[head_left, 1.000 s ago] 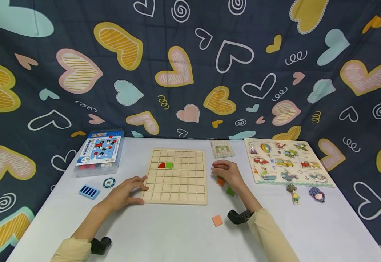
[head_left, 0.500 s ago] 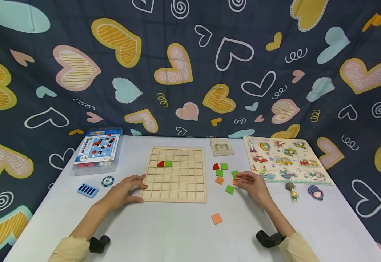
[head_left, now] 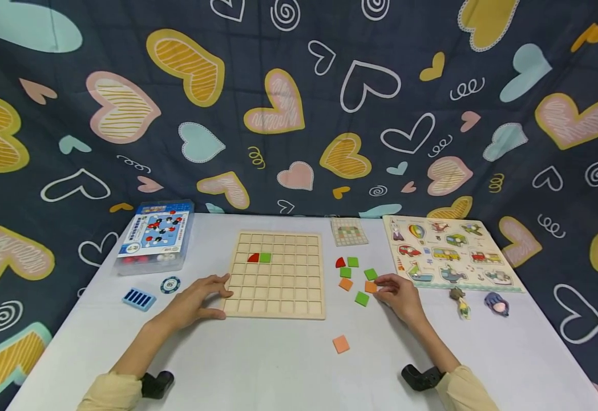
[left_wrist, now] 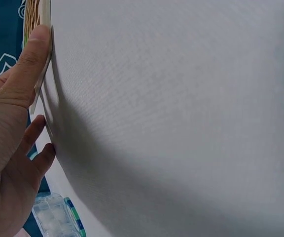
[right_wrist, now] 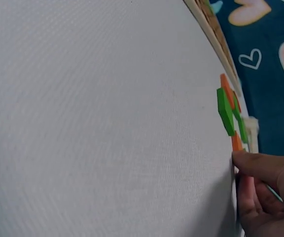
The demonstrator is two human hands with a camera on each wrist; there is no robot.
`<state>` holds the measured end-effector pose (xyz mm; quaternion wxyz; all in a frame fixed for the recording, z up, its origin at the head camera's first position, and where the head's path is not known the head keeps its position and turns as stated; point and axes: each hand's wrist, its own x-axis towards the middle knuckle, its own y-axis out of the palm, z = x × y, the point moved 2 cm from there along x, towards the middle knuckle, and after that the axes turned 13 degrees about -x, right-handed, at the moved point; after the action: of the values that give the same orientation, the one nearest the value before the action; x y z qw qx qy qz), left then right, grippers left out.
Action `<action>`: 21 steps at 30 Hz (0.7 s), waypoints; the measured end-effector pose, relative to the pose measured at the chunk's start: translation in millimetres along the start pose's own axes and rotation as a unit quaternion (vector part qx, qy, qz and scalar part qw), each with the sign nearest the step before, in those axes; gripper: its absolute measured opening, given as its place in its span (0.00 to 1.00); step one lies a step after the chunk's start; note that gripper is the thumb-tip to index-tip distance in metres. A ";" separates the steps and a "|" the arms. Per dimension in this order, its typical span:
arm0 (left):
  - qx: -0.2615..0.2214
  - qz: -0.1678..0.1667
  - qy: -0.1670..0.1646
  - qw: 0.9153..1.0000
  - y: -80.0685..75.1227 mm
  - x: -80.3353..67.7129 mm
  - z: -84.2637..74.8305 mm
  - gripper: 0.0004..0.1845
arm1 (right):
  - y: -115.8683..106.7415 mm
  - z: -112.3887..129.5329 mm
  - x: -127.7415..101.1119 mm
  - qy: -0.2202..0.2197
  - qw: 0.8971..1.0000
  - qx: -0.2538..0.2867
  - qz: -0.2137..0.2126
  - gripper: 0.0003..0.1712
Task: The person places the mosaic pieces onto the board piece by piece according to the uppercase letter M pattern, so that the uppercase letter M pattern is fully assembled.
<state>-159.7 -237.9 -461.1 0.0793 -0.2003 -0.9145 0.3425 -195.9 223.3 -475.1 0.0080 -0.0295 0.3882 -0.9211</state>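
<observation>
A wooden grid board (head_left: 278,285) lies mid-table, with a red quarter-circle tile (head_left: 253,258) and a green tile (head_left: 265,257) set in its second row. My left hand (head_left: 221,297) rests flat at the board's near left corner, and in the left wrist view its thumb (left_wrist: 33,54) presses the board's edge (left_wrist: 45,15). My right hand (head_left: 382,285) pinches an orange tile (head_left: 371,287) that lies on the table right of the board. The right wrist view shows this hand (right_wrist: 260,187) at that orange tile (right_wrist: 236,142), beside a green tile (right_wrist: 226,111).
Loose tiles lie right of the board: red (head_left: 339,262), green (head_left: 352,261), orange (head_left: 346,283), another orange (head_left: 340,343) nearer me. A pattern card (head_left: 349,232), vehicle puzzle (head_left: 450,254) and two small figures (head_left: 496,303) sit at the right. A plastic box (head_left: 155,237), chip (head_left: 170,284) and blue piece (head_left: 140,299) sit at the left.
My right hand moved right, away from the board's edge, uncovering the loose tiles, and settled on an orange tile. The left hand stayed at the board's corner.
</observation>
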 end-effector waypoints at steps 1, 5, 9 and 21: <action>-0.001 0.000 0.000 1.000 0.5 0.2 0.3 0.19 | 0.0 0.2 -0.5 0.003 1.000 -0.001 -0.002 0.15; 0.000 0.000 -0.002 1.000 1.3 0.5 0.8 0.19 | -0.9 3.0 -3.5 0.012 1.000 0.025 -0.001 0.15; 0.005 0.000 -0.005 1.000 0.8 -0.3 0.4 0.19 | -0.8 9.4 -4.7 0.023 0.998 0.056 -0.004 0.15; 0.003 0.000 -0.007 1.000 0.7 -0.3 0.2 0.19 | 6.9 30.6 7.2 0.052 0.995 0.079 -0.016 0.15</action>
<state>-159.3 -237.6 -461.7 0.0737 -0.1974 -0.9139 0.3469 -201.3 196.3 -458.4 -0.0246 0.0135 0.3134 -0.9492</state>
